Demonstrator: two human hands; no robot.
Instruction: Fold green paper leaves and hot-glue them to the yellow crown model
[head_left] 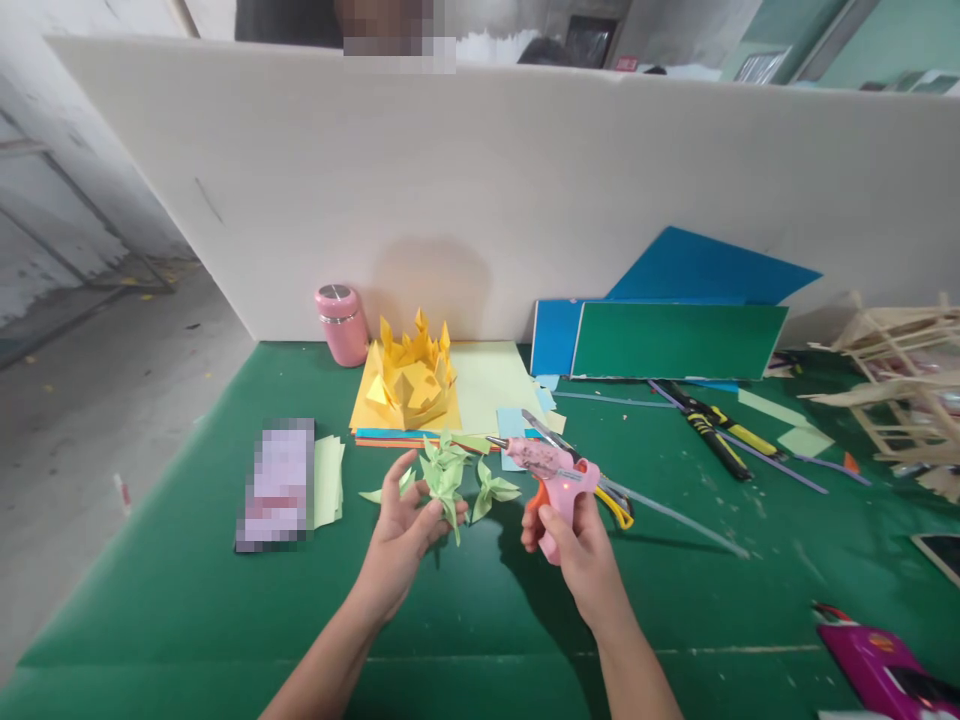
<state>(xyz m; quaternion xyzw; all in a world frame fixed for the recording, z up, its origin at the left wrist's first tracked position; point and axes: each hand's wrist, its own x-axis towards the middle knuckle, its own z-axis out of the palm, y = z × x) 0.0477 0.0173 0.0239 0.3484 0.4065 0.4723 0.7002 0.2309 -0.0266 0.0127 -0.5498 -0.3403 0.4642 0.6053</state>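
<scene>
My left hand (405,530) pinches a light green folded paper flower (444,478) between thumb and fingers, just above the table. My right hand (581,550) grips a pink glue gun (551,475) by its handle, with fingers at the orange trigger. The nozzle points left toward the paper flower, a short gap away. A clear glue stick (675,518) sticks out of the gun's back to the right. Another green folded paper piece (493,490) lies on the table between the hands, and part of one more shows behind my left fingers.
Behind my hands, a yellow folded paper crown (416,385) sits on stacked coloured paper beside a pink flask (342,325). A pixelated phone (277,485) lies left. Black-and-yellow pliers (720,435), boards (679,340), a wooden stick model (900,370) and a purple case (881,665) are right. A white partition (480,180) stands behind.
</scene>
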